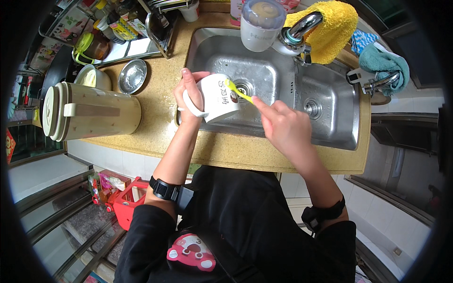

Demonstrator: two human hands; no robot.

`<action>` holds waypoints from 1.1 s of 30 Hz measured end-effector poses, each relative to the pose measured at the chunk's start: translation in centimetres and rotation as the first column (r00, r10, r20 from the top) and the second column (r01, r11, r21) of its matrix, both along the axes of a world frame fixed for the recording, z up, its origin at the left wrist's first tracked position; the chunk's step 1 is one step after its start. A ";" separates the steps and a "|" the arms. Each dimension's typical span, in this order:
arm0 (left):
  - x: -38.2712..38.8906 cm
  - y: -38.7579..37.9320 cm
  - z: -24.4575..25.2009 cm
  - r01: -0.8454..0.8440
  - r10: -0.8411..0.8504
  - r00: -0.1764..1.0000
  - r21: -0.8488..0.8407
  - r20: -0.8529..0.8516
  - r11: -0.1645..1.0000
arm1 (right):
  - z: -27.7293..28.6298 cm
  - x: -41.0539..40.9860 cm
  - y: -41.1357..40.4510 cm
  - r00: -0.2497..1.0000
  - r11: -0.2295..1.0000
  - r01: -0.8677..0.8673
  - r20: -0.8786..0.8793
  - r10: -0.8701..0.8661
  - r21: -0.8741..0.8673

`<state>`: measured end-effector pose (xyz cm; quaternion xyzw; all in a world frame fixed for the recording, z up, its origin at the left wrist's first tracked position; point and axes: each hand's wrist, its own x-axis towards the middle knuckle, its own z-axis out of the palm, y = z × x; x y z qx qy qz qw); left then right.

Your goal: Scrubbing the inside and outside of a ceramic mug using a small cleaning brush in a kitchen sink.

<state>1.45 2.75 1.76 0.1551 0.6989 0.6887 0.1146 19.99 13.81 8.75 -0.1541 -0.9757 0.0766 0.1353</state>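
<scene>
My left hand (pixel 189 95) grips a white ceramic mug (pixel 215 100) by its handle side, tilted over the left edge of the steel sink's larger basin (pixel 208 63). Dark printed characters and a small picture mark the mug's wall. In my right hand (pixel 288 125) is a yellow-green toothbrush (pixel 244 95), its head against the mug's outer wall near the rim. Below them, the basin's drain (pixel 244 86) is partly hidden by the mug and brush. The mug's inside cannot be seen.
A faucet (pixel 306 26) with a water filter (pixel 262 28) and yellow towel (pixel 332 35) overhangs the sink. Left on the counter stand a large lidded pitcher (pixel 102 115), a metal dish (pixel 132 76), a bowl (pixel 101 78) and a bottle rack (pixel 131 49). The smaller basin (pixel 332 106) lies right.
</scene>
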 end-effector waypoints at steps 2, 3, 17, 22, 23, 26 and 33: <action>-0.1 0.0 -0.3 0.021 -0.022 0.999 -0.042 -0.032 0.999 | 0.6 -0.1 -1.0 0.999 0.999 -0.032 -0.003 0.032 0.010; -0.1 0.1 -0.3 0.048 -0.049 0.998 -0.038 -0.035 0.998 | 0.9 -0.1 -1.5 0.995 0.994 -0.102 0.024 0.101 0.037; 0.9 0.5 -0.1 0.160 -0.158 0.978 0.003 -0.133 0.987 | 0.8 -0.6 0.5 0.999 0.999 0.042 0.004 -0.042 0.023; 0.9 0.8 -0.3 0.153 -0.152 0.928 -0.023 -0.340 0.988 | 1.3 -1.8 -1.1 0.994 0.994 -0.093 -0.052 0.096 0.059; 0.8 0.8 -0.4 0.154 -0.153 0.928 -0.025 -0.341 0.988 | 1.4 -1.8 -1.0 0.994 0.994 -0.092 -0.053 0.095 0.058; 0.4 0.7 -0.7 0.132 -0.131 0.892 -0.028 -0.433 0.991 | 1.6 -1.6 0.1 0.999 0.999 -0.038 -0.030 0.038 0.016; 0.5 0.9 0.1 0.109 -0.122 0.890 -0.056 -0.440 0.992 | 2.1 -1.8 0.8 0.999 1.000 -0.016 0.038 0.015 0.025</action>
